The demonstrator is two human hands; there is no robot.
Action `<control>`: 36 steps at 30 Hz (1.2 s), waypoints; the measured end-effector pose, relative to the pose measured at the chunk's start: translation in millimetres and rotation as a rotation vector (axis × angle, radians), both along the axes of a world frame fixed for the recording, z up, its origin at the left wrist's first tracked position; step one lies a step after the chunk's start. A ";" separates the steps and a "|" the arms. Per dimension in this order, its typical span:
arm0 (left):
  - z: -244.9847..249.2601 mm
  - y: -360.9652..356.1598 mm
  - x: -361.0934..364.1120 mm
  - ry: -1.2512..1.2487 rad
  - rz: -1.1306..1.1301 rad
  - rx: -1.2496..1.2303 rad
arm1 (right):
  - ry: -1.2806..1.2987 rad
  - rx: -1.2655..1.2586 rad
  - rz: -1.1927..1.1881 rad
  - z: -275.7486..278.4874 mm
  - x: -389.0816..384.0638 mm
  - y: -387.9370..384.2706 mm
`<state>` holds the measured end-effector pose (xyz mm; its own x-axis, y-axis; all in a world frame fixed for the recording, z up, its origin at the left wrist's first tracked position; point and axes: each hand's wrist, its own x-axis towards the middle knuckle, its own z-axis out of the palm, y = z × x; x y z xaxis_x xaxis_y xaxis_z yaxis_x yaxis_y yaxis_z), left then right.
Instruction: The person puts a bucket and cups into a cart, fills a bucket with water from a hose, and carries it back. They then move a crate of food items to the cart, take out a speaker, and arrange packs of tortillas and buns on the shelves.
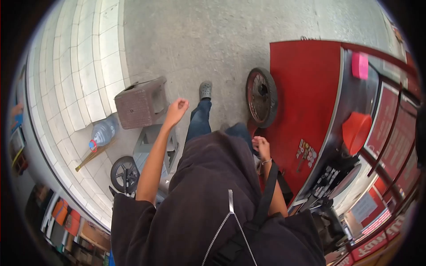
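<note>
My left hand (177, 111) is out in front at my left side, fingers curled in, with nothing visible in it. Nearest to it is a brown plastic stool (135, 106). Close to my right hip, my right hand (262, 147) also has its fingers curled, and no object shows in it. A spoked wheel with a tire (262, 97) leans against a red cabinet (301, 106) just ahead of that hand. Neither hand touches these things. One foot in a grey clog (205, 90) is forward on the concrete floor.
Tiled steps (95, 57) run along the left. Near them are a large water bottle (102, 133), a small black wheel (124, 174) and a grey stool (153, 144). On the right, a red funnel (356, 132) and a pink container (360, 65) sit on the cabinet top.
</note>
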<state>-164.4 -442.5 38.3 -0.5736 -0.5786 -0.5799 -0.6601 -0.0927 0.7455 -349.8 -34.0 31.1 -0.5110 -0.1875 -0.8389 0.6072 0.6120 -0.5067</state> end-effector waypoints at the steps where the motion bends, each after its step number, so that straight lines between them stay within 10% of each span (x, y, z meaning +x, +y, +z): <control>1: 19.6 -22.3 -7.2 -0.005 0.016 0.000 | -0.078 0.030 -0.054 22.7 -17.3 -29.1; 4: 47.9 -89.6 -37.6 0.159 0.103 0.117 | -0.192 0.097 -0.087 71.0 -70.6 -113.4; 10: 37.1 -143.7 -41.4 -0.304 -0.381 0.180 | -0.016 -0.023 0.853 78.6 -197.0 -260.7; 12: 41.2 -182.2 -70.1 -0.502 -0.581 0.362 | 0.401 0.006 0.914 67.9 -258.1 -347.7; 15: 35.5 -234.9 -101.8 -0.053 0.014 0.353 | 0.614 0.245 1.140 4.8 -339.8 -463.2; 21: 36.2 -344.6 -157.8 -0.032 0.693 0.018 | 0.295 0.095 1.602 60.1 -407.4 -716.4; 24: 50.8 -397.8 -220.6 0.085 0.988 0.406 | -0.002 -0.048 1.398 45.6 -468.5 -799.6; 26: 25.8 -447.6 -255.7 -0.364 0.615 0.240 | -0.007 0.004 1.341 66.1 -514.9 -863.2; 29: 2.9 -580.9 -304.8 -0.365 0.389 -0.096 | 0.009 0.050 1.129 45.5 -593.5 -954.8; 31: -26.1 -724.0 -344.0 -0.705 -0.218 0.434 | 0.072 0.019 0.892 40.3 -632.9 -999.7; 34: -1.1 -931.1 -427.7 -0.673 -0.421 -0.105 | 0.102 0.021 0.725 62.3 -683.0 -1060.4; 36: 83.9 -1053.4 -514.3 -0.349 0.049 -0.363 | 0.209 0.006 0.793 -42.3 -722.5 -1074.1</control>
<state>-678.7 -1496.0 122.3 -0.3484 -0.7998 -0.4888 -0.8769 0.0940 0.4714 -1072.2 -1108.1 -11.2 -0.3740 -0.5551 -0.7430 -0.1141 0.8226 -0.5571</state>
